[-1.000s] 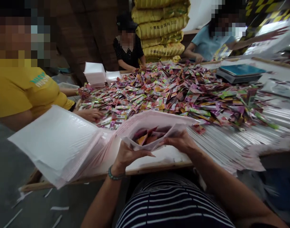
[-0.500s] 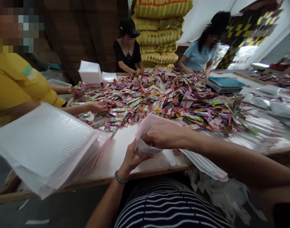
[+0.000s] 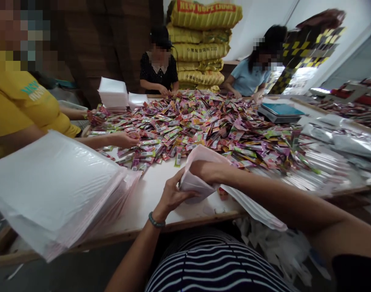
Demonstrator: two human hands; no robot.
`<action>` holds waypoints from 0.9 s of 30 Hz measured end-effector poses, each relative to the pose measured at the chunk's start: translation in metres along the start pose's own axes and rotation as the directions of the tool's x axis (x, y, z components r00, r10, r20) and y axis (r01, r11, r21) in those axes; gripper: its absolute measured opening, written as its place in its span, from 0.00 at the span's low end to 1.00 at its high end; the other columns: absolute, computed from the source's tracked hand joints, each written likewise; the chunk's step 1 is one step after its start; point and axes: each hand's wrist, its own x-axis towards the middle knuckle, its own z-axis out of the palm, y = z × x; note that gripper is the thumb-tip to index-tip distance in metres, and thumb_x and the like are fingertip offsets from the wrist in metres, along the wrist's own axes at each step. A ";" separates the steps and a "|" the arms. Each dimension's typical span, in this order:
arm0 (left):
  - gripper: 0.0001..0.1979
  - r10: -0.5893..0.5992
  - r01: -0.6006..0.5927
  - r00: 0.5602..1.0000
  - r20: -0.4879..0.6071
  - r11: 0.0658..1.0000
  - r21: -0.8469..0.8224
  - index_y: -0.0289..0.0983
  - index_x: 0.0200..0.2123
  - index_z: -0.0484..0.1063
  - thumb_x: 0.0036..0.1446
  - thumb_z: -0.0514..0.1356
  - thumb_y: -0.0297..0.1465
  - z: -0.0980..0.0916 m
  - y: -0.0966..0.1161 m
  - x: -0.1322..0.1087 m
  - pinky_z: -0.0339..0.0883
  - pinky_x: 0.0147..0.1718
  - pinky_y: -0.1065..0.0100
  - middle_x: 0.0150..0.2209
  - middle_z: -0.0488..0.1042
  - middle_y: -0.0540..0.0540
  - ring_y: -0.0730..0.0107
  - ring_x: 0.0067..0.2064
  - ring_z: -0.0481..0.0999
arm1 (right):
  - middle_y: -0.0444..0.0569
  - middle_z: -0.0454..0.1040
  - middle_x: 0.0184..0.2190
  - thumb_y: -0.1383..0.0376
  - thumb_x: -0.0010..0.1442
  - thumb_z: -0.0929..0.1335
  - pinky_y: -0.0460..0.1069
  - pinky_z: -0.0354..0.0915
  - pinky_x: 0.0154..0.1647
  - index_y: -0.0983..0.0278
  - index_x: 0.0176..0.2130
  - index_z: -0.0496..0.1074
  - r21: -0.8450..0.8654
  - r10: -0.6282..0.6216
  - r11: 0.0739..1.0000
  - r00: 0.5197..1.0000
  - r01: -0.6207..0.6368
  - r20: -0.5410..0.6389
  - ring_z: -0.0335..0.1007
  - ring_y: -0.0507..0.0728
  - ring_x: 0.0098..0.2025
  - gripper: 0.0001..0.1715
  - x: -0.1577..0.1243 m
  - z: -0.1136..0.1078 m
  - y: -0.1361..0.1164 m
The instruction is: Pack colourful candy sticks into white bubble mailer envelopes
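Observation:
Both of my hands hold a pale pink padded mailer bag [image 3: 195,183] just above the near edge of the white table [image 3: 149,194]. My left hand [image 3: 170,197], with a bead bracelet at the wrist, pinches the bag's lower left edge. My right hand [image 3: 209,169] is curled over the bag's top, its fingers closed on it. The bag's contents are hidden now. A big heap of small colourful sachets [image 3: 203,125] covers the table beyond my hands.
A thick stack of white mailer bags [image 3: 54,186] lies at the near left. A person in yellow [image 3: 24,109] reaches into the heap from the left. Two more people sit at the far side. A scale [image 3: 279,112] stands at right, yellow sacks [image 3: 203,44] behind.
The bag, held open showing sachets a second ago, is now folded shut under my right hand. The camera view shifted left and tilted up slightly.

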 end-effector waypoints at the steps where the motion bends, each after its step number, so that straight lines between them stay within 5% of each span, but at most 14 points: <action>1: 0.32 0.023 -0.024 1.000 0.008 1.000 0.012 0.34 0.46 0.75 0.37 0.73 0.43 0.001 0.002 0.002 0.69 0.42 0.65 0.39 0.79 0.43 0.59 0.41 0.75 | 0.48 0.77 0.29 0.76 0.53 0.66 0.45 0.60 0.30 0.68 0.31 0.78 0.046 0.032 0.998 0.999 -0.034 0.037 0.66 0.51 0.28 0.10 0.001 0.005 0.001; 5: 0.18 0.096 -0.100 0.993 0.070 0.993 0.062 0.35 0.37 0.78 0.51 0.65 0.43 0.005 0.010 0.011 0.67 0.37 0.68 0.31 0.78 0.47 0.65 0.35 0.74 | 0.48 0.78 0.30 0.75 0.55 0.66 0.45 0.63 0.34 0.68 0.32 0.77 0.081 0.075 0.994 0.997 -0.077 0.036 0.68 0.52 0.30 0.09 -0.019 -0.002 -0.002; 8: 0.20 0.091 -0.089 0.996 -0.024 0.995 0.044 0.35 0.31 0.78 0.57 0.58 0.47 0.009 0.018 0.013 0.64 0.31 0.70 0.26 0.74 0.49 0.69 0.29 0.69 | 0.51 0.78 0.34 0.71 0.61 0.63 0.48 0.63 0.40 0.67 0.34 0.78 0.004 0.092 0.996 0.980 -0.093 -0.177 0.71 0.54 0.36 0.13 -0.056 -0.027 -0.017; 12: 0.28 -0.099 0.061 0.968 -0.231 0.984 -0.166 0.34 0.29 0.78 0.53 0.57 0.55 0.012 0.037 0.002 0.60 0.24 0.71 0.21 0.70 0.50 0.71 0.25 0.65 | 0.52 0.78 0.38 0.54 0.65 0.63 0.49 0.62 0.40 0.64 0.45 0.75 0.003 0.154 0.985 0.870 -0.173 -0.469 0.71 0.58 0.40 0.19 -0.092 -0.037 -0.039; 17: 0.32 -0.316 0.218 0.916 -0.246 0.909 -0.355 0.33 0.37 0.78 0.48 0.60 0.58 0.013 0.044 -0.024 0.65 0.28 0.69 0.28 0.77 0.45 0.67 0.30 0.71 | 0.49 0.72 0.22 0.49 0.67 0.59 0.48 0.55 0.31 0.65 0.27 0.73 0.013 0.303 0.922 0.703 -0.386 -0.643 0.63 0.54 0.26 0.29 -0.073 0.010 -0.021; 22: 0.29 -0.388 0.292 0.910 -0.146 0.850 -0.438 0.34 0.43 0.77 0.47 0.65 0.52 0.013 0.008 -0.027 0.68 0.35 0.68 0.34 0.79 0.45 0.66 0.35 0.75 | 0.48 0.72 0.23 0.50 0.68 0.59 0.47 0.53 0.30 0.65 0.25 0.72 0.175 0.409 0.910 0.747 -0.375 -0.524 0.61 0.53 0.25 0.30 -0.037 0.072 0.010; 25: 0.25 -0.374 0.278 0.919 -0.124 0.838 -0.470 0.36 0.42 0.76 0.44 0.69 0.47 0.013 -0.001 -0.015 0.67 0.32 0.70 0.32 0.79 0.48 0.69 0.32 0.74 | 0.50 0.75 0.27 0.52 0.67 0.60 0.47 0.55 0.32 0.66 0.29 0.74 0.177 0.469 0.879 0.737 -0.443 -0.487 0.66 0.54 0.29 0.26 -0.033 0.080 0.011; 27: 0.25 -0.394 0.269 0.906 -0.152 0.816 -0.511 0.36 0.40 0.76 0.44 0.68 0.48 0.015 0.001 -0.007 0.66 0.31 0.70 0.31 0.78 0.49 0.70 0.31 0.73 | 0.54 0.76 0.30 0.54 0.67 0.61 0.48 0.57 0.34 0.67 0.33 0.75 0.121 0.551 0.813 0.686 -0.569 -0.475 0.69 0.57 0.32 0.23 -0.034 0.072 0.005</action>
